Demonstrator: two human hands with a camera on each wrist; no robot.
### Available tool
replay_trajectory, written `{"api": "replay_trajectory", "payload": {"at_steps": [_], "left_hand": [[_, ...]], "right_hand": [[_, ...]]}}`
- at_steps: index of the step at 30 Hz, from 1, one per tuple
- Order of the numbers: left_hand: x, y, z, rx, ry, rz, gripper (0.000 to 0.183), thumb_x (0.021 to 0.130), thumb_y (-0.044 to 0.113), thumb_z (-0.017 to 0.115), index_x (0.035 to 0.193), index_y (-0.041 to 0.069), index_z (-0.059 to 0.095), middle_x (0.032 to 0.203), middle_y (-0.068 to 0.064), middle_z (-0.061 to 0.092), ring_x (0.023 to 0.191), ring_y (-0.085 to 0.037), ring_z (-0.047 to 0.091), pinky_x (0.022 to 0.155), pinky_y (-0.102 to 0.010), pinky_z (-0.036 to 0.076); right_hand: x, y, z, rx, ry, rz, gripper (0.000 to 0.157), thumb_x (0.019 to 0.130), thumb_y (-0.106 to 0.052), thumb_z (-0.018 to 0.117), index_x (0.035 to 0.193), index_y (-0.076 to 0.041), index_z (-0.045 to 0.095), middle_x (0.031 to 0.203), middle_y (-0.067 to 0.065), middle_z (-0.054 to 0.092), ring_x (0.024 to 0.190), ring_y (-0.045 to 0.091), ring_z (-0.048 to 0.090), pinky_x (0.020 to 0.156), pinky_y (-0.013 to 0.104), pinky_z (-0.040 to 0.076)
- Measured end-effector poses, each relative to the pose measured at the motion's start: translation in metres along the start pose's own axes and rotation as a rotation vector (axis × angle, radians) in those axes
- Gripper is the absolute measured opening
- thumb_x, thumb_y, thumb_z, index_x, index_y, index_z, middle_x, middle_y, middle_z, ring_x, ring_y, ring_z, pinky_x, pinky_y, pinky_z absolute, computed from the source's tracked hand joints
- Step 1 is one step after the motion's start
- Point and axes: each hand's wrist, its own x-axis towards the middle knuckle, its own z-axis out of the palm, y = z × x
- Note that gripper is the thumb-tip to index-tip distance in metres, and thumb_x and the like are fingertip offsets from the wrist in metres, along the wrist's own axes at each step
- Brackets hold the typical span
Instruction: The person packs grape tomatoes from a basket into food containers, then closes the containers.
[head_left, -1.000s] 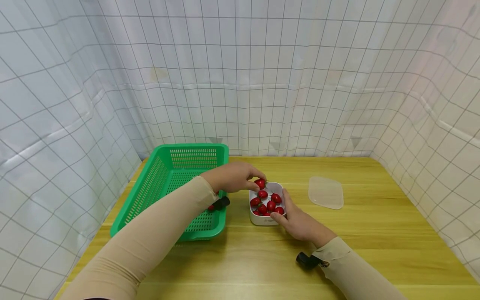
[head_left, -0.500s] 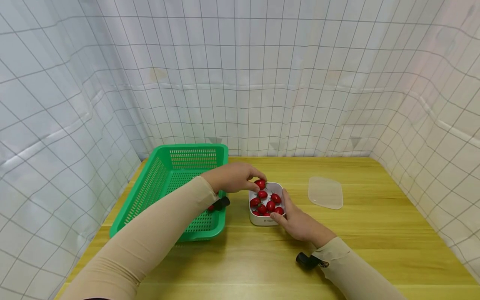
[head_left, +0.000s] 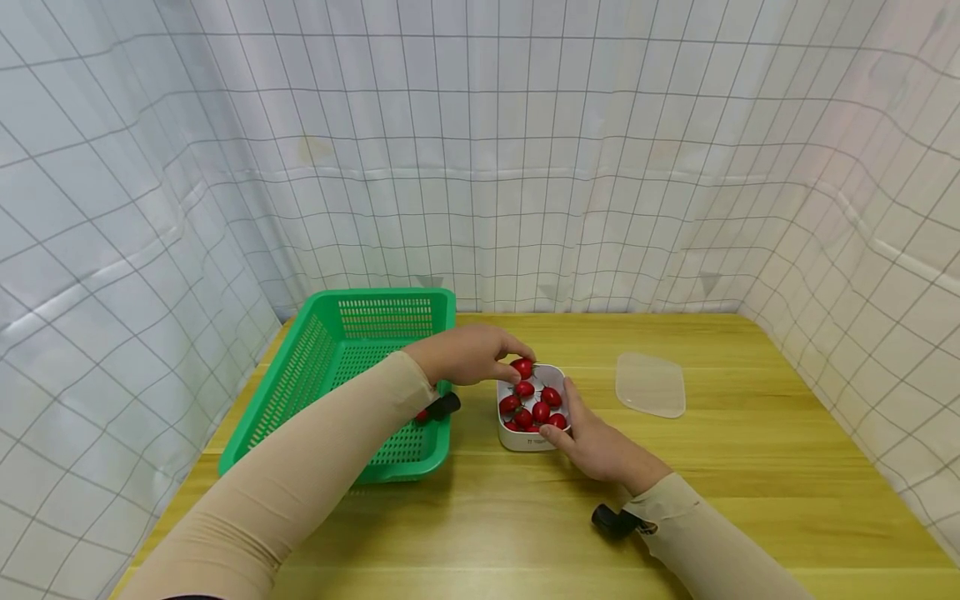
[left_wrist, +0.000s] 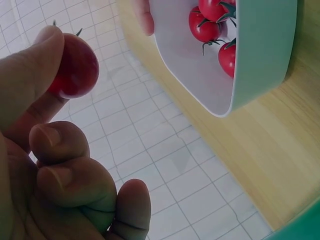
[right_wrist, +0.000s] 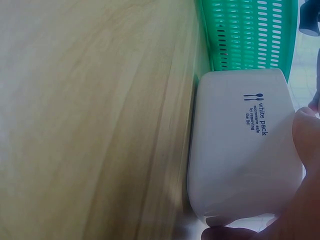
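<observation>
My left hand (head_left: 472, 354) pinches a red cherry tomato (head_left: 522, 367) between thumb and index finger, over the back left corner of a white container (head_left: 516, 442). In the left wrist view this tomato (left_wrist: 79, 70) shows small green stem ends, and the other fingers curl toward the palm. Several cherry tomatoes (head_left: 541, 412) lie inside the container. My right hand (head_left: 603, 446) holds the container by its right side, thumb at the front rim. The right wrist view shows the container's printed front wall (right_wrist: 235, 160) standing on the table.
A green perforated basket (head_left: 446, 433) stands to the left under my left forearm. A red tomato (head_left: 422, 415) shows inside it, partly hidden. A translucent lid (head_left: 651, 385) lies on the wooden table (head_left: 525, 525) to the right. A gridded white curtain (head_left: 495, 167) surrounds the table.
Almost nothing differs. The pinched tomato has shifted very slightly to the right with my left fingers, while my right hand keeps its place on the container.
</observation>
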Motion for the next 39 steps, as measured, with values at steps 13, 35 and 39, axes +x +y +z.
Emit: {"api": "replay_trajectory", "payload": {"at_steps": [13, 35, 39], "left_hand": [[0.002, 0.002, -0.001, 0.011, -0.008, -0.006, 0.044, 0.104, 0.037, 0.068, 0.147, 0.028, 0.064, 0.135, 0.003, 0.07, 0.119, -0.021, 0.063, 0.107, -0.043, 0.054], [-0.03, -0.046, -0.031, -0.123, 0.146, -0.09, 0.048, 0.105, 0.046, 0.064, 0.152, 0.035, 0.058, 0.141, 0.003, 0.067, 0.107, -0.02, 0.064, 0.097, -0.044, 0.054], [-0.043, -0.072, -0.036, -0.152, 0.168, -0.153, 0.046, 0.106, 0.043, 0.063, 0.151, 0.036, 0.058, 0.148, 0.001, 0.062, 0.111, -0.022, 0.062, 0.098, -0.045, 0.052]], "right_hand": [[0.001, 0.001, 0.0, -0.004, -0.002, 0.002, 0.097, 0.111, -0.046, 0.05, 0.165, -0.001, -0.017, 0.176, 0.025, -0.002, 0.162, 0.045, 0.013, 0.13, 0.061, 0.016], [0.0, 0.002, 0.002, 0.008, -0.003, 0.003, 0.099, 0.11, -0.048, 0.05, 0.166, -0.002, -0.018, 0.177, 0.021, -0.002, 0.162, 0.043, 0.013, 0.13, 0.06, 0.017], [-0.001, 0.001, 0.0, -0.003, 0.005, 0.009, 0.098, 0.11, -0.048, 0.049, 0.165, -0.001, -0.017, 0.176, 0.022, -0.001, 0.162, 0.044, 0.014, 0.13, 0.06, 0.018]]}}
